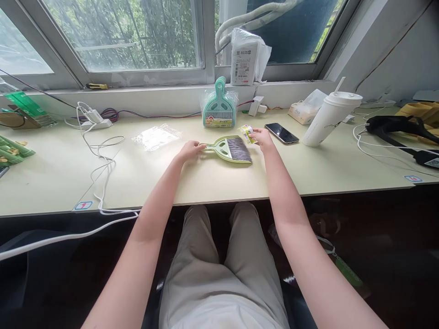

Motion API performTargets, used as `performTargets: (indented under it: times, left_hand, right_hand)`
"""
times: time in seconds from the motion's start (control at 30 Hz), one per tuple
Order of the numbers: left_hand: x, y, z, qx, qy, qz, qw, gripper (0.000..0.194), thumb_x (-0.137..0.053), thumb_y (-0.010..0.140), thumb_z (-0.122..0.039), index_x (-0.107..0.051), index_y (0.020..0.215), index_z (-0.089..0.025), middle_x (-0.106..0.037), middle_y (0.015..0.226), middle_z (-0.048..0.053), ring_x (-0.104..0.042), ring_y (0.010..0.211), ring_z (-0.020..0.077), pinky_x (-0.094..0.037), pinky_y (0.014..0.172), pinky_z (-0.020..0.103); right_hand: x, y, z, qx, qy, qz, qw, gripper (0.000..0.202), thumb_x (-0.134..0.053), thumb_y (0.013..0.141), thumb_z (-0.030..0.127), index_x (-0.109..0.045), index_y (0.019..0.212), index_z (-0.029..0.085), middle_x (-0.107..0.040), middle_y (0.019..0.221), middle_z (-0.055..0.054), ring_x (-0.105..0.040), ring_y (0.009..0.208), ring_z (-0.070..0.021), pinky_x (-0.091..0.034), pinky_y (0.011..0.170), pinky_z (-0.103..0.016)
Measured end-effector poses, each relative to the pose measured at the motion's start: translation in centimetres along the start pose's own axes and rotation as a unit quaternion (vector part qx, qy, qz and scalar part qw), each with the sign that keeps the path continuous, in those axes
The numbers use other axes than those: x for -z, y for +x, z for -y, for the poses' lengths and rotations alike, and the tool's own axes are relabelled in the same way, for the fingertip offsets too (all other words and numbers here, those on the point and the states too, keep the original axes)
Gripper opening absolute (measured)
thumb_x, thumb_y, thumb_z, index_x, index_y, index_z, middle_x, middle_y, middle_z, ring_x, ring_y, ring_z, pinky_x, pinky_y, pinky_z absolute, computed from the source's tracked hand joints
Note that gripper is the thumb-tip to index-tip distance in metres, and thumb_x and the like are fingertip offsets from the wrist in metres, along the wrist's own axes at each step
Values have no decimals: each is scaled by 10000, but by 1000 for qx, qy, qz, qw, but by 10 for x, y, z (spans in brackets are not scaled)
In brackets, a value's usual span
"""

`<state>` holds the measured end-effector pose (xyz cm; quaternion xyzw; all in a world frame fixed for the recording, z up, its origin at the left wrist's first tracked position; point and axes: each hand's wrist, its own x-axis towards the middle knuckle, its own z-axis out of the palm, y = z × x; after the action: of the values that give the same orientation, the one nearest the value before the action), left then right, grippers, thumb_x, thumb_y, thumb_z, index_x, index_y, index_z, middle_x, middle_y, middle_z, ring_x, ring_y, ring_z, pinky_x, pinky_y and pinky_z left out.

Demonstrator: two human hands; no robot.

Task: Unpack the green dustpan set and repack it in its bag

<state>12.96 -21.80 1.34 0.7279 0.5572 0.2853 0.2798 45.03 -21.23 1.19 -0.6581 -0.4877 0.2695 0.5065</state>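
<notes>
A green dustpan with a dark-bristled brush nested in it lies on the pale desk, its bristles toward the right. My left hand is closed around the handle end at the left. Between the fingers of my right hand is a small yellow printed card, held just above and right of the bristles. Behind them, a teal brush and dustpan set in clear plastic stands upright against the wall. Crumpled clear plastic lies to the left of the dustpan.
Right of my right hand are a phone, a tissue pack, a tilted white cup with a straw, and a black strap. White cables run over the desk at left, near green packets.
</notes>
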Motion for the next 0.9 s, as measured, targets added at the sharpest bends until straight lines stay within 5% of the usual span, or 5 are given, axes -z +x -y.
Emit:
performTargets:
  times: [0.23, 0.4, 0.57, 0.7, 0.9]
  left_hand:
    - [14, 6, 5, 127, -355, -129, 917, 339, -541, 909, -502, -608, 999, -182, -735, 850, 100, -735, 820, 213, -573, 761, 312]
    - [21, 7, 9, 93, -403, -149, 898, 377, -625, 894, -431, -563, 1211, -236, -692, 1213, 104, -664, 1141, 181, -565, 898, 258]
    - [5, 9, 9, 68, -381, -195, 901, 970, -764, 718, -141, -271, 1508, -413, -330, 1613, 38, -453, 1399, 200, -572, 914, 285]
    - [1, 15, 13, 91, -394, -232, 885, 1131, -689, 640, 27, -173, 1562, -376, -353, 1591, 76, -488, 1371, 175, -546, 952, 246]
    - [23, 13, 22, 70, -401, -215, 888, 640, -552, 678, -22, -611, 1292, -193, -710, 1151, 63, -670, 1112, 187, -550, 969, 302]
  right_hand:
    - [-7, -22, 25, 12, 138, 93, 986, 416, -790, 729, 374, -644, 1076, 197, -722, 1060, -78, -679, 913, -190, -573, 820, -373]
    - [-19, -40, 33, 87, 135, 204, 966, 557, -826, 672, 547, -678, 1093, 214, -729, 1023, -69, -670, 894, -196, -554, 768, -331]
    - [-28, -45, 33, 120, 120, 267, 949, 571, -829, 658, 573, -720, 1093, 219, -737, 1026, -63, -666, 891, -200, -552, 722, -308]
    - [-31, -47, 34, 128, 127, 286, 941, 570, -841, 641, 573, -734, 1072, 216, -739, 1071, -72, -673, 882, -197, -581, 734, -318]
    - [-31, -52, 37, 124, 125, 279, 944, 592, -868, 621, 525, -689, 1096, 221, -736, 977, -63, -647, 619, -143, -585, 586, -323]
